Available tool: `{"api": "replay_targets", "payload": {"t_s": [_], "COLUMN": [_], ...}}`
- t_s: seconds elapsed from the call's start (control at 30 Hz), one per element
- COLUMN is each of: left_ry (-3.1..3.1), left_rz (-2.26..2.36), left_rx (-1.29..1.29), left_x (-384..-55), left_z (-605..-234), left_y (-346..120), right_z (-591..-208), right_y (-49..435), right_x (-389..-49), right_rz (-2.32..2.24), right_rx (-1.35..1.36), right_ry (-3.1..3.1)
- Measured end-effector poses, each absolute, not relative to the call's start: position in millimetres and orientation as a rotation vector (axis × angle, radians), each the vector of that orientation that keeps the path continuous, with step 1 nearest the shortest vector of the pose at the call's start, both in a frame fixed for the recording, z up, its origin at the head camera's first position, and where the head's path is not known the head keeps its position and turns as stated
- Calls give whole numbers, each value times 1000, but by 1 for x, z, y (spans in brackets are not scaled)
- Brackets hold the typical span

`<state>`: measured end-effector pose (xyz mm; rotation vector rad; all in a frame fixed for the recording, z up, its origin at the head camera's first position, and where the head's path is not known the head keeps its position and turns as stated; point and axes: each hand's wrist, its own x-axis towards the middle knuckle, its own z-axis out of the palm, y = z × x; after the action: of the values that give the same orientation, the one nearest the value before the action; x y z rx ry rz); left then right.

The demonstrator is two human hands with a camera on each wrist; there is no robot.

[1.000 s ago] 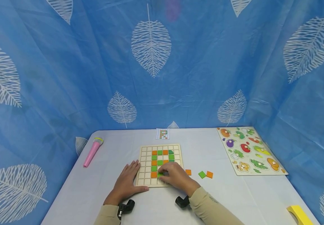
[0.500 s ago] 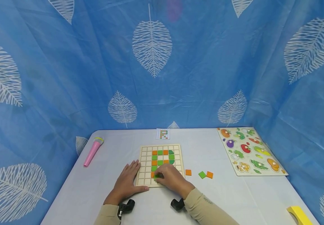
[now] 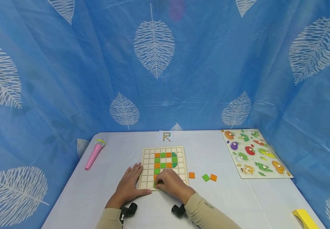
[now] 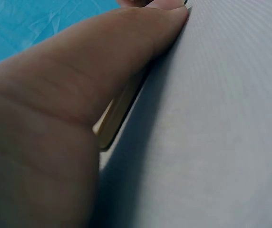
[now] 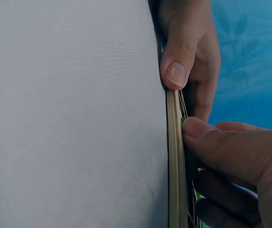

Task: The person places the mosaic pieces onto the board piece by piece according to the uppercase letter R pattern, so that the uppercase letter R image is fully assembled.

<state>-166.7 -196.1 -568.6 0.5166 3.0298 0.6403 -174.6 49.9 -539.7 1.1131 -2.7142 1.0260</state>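
A wooden grid board (image 3: 145, 171) lies on the white table, with orange, green and dark green tiles set in it in a letter-like pattern. My left hand (image 3: 129, 182) rests at its left edge and lower left corner, fingers straight and thumb along the near edge. Over the lower part of the board, my right hand (image 3: 172, 184) pinches a green square tile (image 5: 184, 122) in the bottom row, below the orange tile. The right hand hides part of the lower squares. In the left wrist view, the thumb (image 4: 140, 33) covers most of the board's edge.
Right of the board lie a loose orange tile (image 3: 192, 175), a green tile (image 3: 206, 177) and another orange tile (image 3: 213, 177). A pattern card (image 3: 165, 136) sits behind. A pink toy microphone (image 3: 94, 156), a vegetable puzzle board (image 3: 240, 170) and a yellow block (image 3: 305, 218) lie farther out.
My right hand has moved left and toward the near edge with the green tile, from beside the lower orange tile to the square below it. The left hand stays put.
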Motion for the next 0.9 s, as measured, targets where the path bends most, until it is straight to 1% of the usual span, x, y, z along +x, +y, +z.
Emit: {"api": "replay_targets", "payload": {"t_s": [0.9], "left_ry": [3041], "left_rz": [661], "left_rx": [538], "left_x": [-167], "left_z": [-567], "left_y": [-196], "right_z": [-541], "right_y": [66], "right_x": [-169], "right_rz": [1112], "right_rx": [1071], "right_ry": [-2700]}}
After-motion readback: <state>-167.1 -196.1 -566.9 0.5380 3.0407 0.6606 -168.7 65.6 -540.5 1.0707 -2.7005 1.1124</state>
